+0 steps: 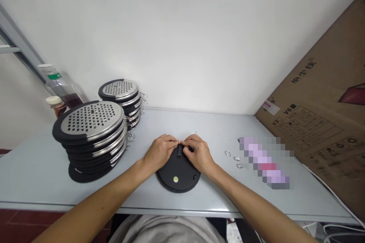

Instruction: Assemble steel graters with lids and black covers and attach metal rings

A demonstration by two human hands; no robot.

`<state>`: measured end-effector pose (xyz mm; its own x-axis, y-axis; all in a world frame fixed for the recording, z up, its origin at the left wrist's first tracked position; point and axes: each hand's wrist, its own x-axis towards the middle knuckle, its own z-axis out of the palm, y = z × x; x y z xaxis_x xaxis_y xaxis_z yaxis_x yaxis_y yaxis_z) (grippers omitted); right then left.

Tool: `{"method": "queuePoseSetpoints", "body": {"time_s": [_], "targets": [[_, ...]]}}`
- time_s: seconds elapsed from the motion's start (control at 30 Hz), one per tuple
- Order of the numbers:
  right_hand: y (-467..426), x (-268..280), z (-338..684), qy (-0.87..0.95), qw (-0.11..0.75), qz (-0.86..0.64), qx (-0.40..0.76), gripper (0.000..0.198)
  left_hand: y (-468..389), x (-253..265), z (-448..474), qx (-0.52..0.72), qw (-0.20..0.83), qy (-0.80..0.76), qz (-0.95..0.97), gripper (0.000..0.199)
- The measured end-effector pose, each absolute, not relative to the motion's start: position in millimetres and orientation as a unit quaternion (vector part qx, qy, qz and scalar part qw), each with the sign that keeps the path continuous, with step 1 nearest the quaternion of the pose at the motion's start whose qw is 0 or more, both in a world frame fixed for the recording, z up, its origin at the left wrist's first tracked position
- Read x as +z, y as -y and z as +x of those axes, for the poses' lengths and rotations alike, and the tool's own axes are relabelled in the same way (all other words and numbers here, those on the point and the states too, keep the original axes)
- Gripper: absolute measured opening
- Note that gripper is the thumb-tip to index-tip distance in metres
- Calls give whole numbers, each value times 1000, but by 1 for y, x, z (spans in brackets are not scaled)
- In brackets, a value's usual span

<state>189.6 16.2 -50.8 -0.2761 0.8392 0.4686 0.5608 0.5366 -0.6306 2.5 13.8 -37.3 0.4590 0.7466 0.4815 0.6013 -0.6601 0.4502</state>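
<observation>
A round black disc (178, 177) lies flat on the table in front of me, with a pale green round sticker and a small dark knob on its upper face. At its far edge, a short black tab (179, 151) runs inward between my hands. My left hand (161, 153) pinches at the tab's outer end from the left. From the right, my right hand (199, 153) pinches at the same spot, fingertips almost meeting the left ones. A tiny shiny bit shows between them, but the fingers hide what it is. Several loose metal rings (227, 153) lie to the right.
To the left stands a stack of round black-and-silver pieces with perforated tops (92, 117); another stack (121, 88) is behind it. Bottles (61, 83) stand by the wall. A blurred purple item (264, 162) and a large cardboard box (319, 114) are at right.
</observation>
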Motion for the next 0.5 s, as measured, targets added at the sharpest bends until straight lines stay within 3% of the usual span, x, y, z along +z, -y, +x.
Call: {"method": "queuePoseSetpoints", "body": {"time_s": [0.37, 0.5], "targets": [[-16, -52, 190, 736, 389, -518, 196, 14, -15, -36, 1, 336, 152, -378, 849, 33], [-23, -46, 201, 743, 370, -505, 235, 26, -19, -31, -5, 385, 162, -469, 778, 26]]}}
